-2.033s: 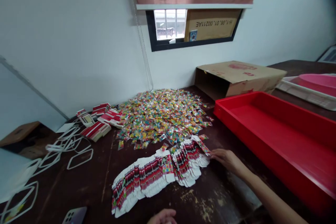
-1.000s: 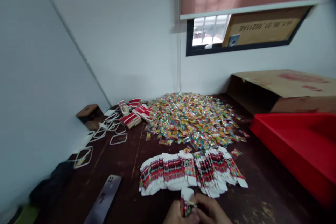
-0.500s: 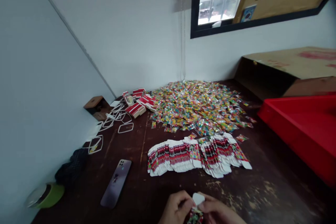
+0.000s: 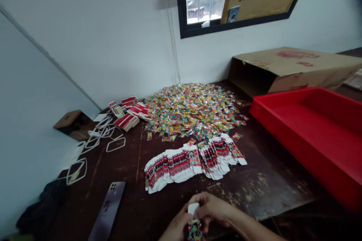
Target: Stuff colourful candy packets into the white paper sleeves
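Note:
Near the bottom edge, a small printed carton (image 4: 194, 229) with a white flap stands up between my two hands. My left hand (image 4: 178, 223) grips its left side. My right hand (image 4: 210, 208) has its fingers at the flap and the right side of the carton; some fingertips are hidden. Just beyond lies a fanned row of flat red-and-white cartons (image 4: 177, 165), partly overlapping. Behind that row spreads a large heap of small colourful clear-wrapped packets (image 4: 195, 109).
A red tray (image 4: 296, 131) stands at the right, with a cardboard box (image 4: 294, 64) behind it. At left are a phone (image 4: 109, 211), white loops (image 4: 115, 144), stacked red-and-white cartons (image 4: 127, 121), a wooden box (image 4: 75, 122) and dark cloth (image 4: 42, 207).
The view has turned to the right, showing more of the red tray. My right hand has come over the carton's top, its forearm now in sight. The carton stays between both hands.

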The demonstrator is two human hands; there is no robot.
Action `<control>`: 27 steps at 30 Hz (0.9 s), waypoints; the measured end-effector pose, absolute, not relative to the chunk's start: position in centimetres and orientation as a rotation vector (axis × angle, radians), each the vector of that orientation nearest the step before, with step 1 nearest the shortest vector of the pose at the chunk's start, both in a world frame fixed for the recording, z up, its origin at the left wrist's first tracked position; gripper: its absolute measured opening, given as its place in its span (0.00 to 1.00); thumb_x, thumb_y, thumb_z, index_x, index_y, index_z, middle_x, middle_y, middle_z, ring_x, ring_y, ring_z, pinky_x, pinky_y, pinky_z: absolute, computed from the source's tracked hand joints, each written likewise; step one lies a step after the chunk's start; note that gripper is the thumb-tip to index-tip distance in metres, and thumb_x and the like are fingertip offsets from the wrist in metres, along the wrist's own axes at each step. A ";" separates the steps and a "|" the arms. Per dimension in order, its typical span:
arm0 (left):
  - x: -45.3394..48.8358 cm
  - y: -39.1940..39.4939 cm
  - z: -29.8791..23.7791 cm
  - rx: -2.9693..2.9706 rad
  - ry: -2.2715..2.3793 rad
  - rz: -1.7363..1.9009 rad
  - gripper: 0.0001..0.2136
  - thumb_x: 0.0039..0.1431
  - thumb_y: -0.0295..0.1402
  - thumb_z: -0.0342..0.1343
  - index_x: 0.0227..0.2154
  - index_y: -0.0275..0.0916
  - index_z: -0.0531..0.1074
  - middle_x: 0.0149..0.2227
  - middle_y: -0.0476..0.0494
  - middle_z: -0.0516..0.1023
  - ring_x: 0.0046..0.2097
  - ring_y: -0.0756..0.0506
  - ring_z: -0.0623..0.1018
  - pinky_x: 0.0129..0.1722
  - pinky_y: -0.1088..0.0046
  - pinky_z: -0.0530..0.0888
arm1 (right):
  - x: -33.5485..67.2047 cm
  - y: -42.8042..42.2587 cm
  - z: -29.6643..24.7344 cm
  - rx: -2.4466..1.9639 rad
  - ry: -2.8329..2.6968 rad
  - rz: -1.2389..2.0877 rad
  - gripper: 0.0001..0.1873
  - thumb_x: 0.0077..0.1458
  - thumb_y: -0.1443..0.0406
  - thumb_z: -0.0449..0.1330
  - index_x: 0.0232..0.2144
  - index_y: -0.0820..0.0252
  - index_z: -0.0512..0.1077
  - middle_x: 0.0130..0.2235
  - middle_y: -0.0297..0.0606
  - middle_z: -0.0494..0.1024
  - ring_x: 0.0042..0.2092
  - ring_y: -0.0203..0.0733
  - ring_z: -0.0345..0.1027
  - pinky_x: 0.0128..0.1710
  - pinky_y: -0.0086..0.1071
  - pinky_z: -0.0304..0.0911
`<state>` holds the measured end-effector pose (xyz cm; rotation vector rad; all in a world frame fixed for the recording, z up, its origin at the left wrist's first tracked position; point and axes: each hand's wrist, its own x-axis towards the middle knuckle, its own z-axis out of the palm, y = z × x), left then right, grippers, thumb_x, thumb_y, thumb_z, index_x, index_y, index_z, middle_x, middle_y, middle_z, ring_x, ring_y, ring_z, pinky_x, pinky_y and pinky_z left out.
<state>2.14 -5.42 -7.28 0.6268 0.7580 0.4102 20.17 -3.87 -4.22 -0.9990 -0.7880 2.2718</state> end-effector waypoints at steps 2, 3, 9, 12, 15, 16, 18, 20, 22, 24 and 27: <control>2.2 -5.3 -7.0 0.635 0.818 0.395 0.34 0.47 0.55 0.58 0.53 0.39 0.66 0.32 0.42 0.78 0.29 0.43 0.76 0.31 0.66 0.69 | 20.1 -4.0 -3.9 -0.997 -1.047 2.151 0.19 0.42 0.56 0.70 0.32 0.66 0.79 0.26 0.34 0.76 0.21 0.28 0.65 0.19 0.21 0.60; 2.2 -5.3 -6.9 0.634 0.841 0.403 0.34 0.48 0.55 0.57 0.54 0.40 0.65 0.32 0.42 0.78 0.29 0.43 0.77 0.31 0.66 0.69 | 20.0 -4.1 -3.7 -1.011 -1.157 2.070 0.20 0.48 0.52 0.66 0.30 0.67 0.78 0.24 0.33 0.74 0.20 0.27 0.63 0.19 0.20 0.57; 1.2 -5.1 -7.3 0.526 0.690 0.432 0.36 0.47 0.52 0.61 0.57 0.40 0.63 0.35 0.38 0.79 0.33 0.41 0.79 0.36 0.64 0.70 | 18.6 -4.7 -4.1 -1.212 -1.145 1.944 0.27 0.45 0.46 0.65 0.32 0.65 0.80 0.20 0.32 0.72 0.17 0.27 0.57 0.17 0.23 0.52; -0.1 -5.2 -6.9 0.535 0.621 0.410 0.35 0.50 0.51 0.60 0.58 0.40 0.64 0.41 0.35 0.79 0.42 0.37 0.79 0.44 0.60 0.70 | 18.3 -4.7 -3.9 -1.209 -1.134 1.927 0.26 0.47 0.46 0.64 0.35 0.64 0.80 0.26 0.37 0.77 0.19 0.29 0.59 0.19 0.24 0.55; -1.2 -5.1 -6.8 0.650 0.710 0.423 0.35 0.50 0.49 0.62 0.60 0.43 0.63 0.54 0.36 0.73 0.58 0.34 0.70 0.57 0.57 0.64 | 18.7 -5.3 -3.0 -1.131 -1.461 1.573 0.22 0.58 0.50 0.56 0.34 0.62 0.80 0.32 0.41 0.79 0.30 0.36 0.68 0.32 0.29 0.63; -1.4 -5.1 -6.9 0.708 0.752 0.431 0.34 0.50 0.49 0.62 0.60 0.44 0.64 0.59 0.38 0.69 0.62 0.34 0.65 0.60 0.58 0.60 | 18.8 -5.7 -2.7 -1.089 -1.643 1.402 0.21 0.60 0.53 0.54 0.34 0.62 0.79 0.35 0.41 0.80 0.35 0.39 0.69 0.38 0.32 0.64; -1.5 -5.0 -7.2 0.802 0.816 0.413 0.33 0.50 0.50 0.62 0.59 0.44 0.65 0.63 0.41 0.63 0.65 0.36 0.59 0.63 0.61 0.56 | 19.5 -6.2 -2.1 -1.012 -1.977 1.124 0.18 0.63 0.58 0.50 0.36 0.60 0.77 0.37 0.41 0.79 0.40 0.40 0.69 0.45 0.34 0.62; -1.1 -4.9 -7.5 0.814 0.813 0.356 0.34 0.49 0.53 0.61 0.58 0.44 0.65 0.60 0.39 0.66 0.60 0.35 0.67 0.59 0.58 0.61 | 20.9 -5.7 -1.8 -0.929 -2.188 1.012 0.15 0.62 0.61 0.51 0.37 0.57 0.77 0.38 0.39 0.79 0.41 0.38 0.69 0.46 0.32 0.62; -0.6 -4.5 -7.2 0.847 0.804 0.327 0.33 0.48 0.53 0.62 0.54 0.42 0.66 0.51 0.36 0.74 0.49 0.38 0.75 0.50 0.59 0.68 | 23.9 -3.5 -1.7 -1.018 -2.247 0.865 0.13 0.61 0.63 0.52 0.34 0.54 0.77 0.38 0.36 0.80 0.41 0.36 0.70 0.44 0.28 0.63; -0.6 -3.7 -6.3 0.976 0.841 0.343 0.27 0.47 0.51 0.64 0.46 0.39 0.69 0.40 0.39 0.77 0.40 0.43 0.76 0.43 0.64 0.68 | 28.7 -0.1 -1.9 -1.378 -2.145 0.541 0.14 0.59 0.66 0.52 0.31 0.53 0.78 0.37 0.35 0.80 0.39 0.36 0.70 0.41 0.28 0.64; -1.9 -2.1 -4.4 1.219 0.957 0.309 0.20 0.43 0.43 0.67 0.36 0.38 0.69 0.32 0.48 0.74 0.35 0.48 0.71 0.39 0.71 0.65 | 37.3 4.8 -2.9 -1.737 -1.936 0.298 0.21 0.56 0.74 0.47 0.43 0.58 0.77 0.46 0.45 0.77 0.45 0.43 0.67 0.45 0.36 0.62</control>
